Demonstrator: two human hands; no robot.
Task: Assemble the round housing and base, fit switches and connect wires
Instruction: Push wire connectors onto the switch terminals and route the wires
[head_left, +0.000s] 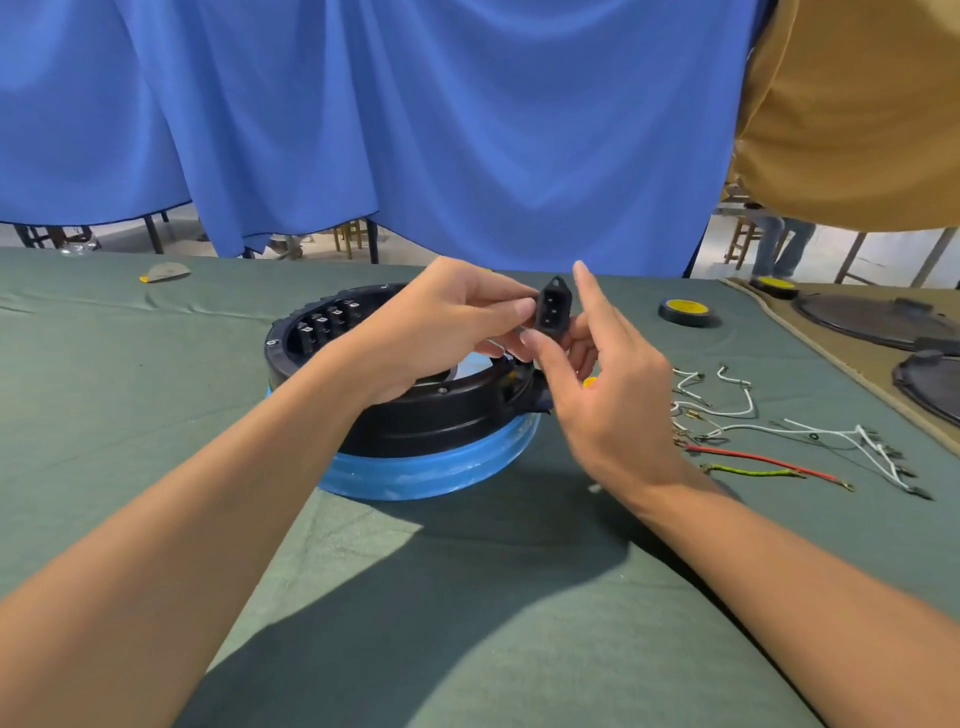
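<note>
A black round housing (441, 415) sits on a blue round base (431, 467) in the middle of the green table. Several black switches (324, 322) stand in a row along the housing's far left inner wall. Above the housing's right side, both hands hold a small black power socket (555, 309) with three pins facing me. My left hand (441, 327) pinches the socket's left edge. My right hand (597, 379) pinches it from below and from the right with thumb and fingers, index finger raised. Loose white, red and green-yellow wires (753, 441) lie to the right.
A roll of black tape with a yellow core (687, 310) lies at the back right. Black round covers (872, 322) rest on a tan mat at the far right. A blue curtain (467, 130) hangs behind the table. A person's legs (779, 244) stand beyond.
</note>
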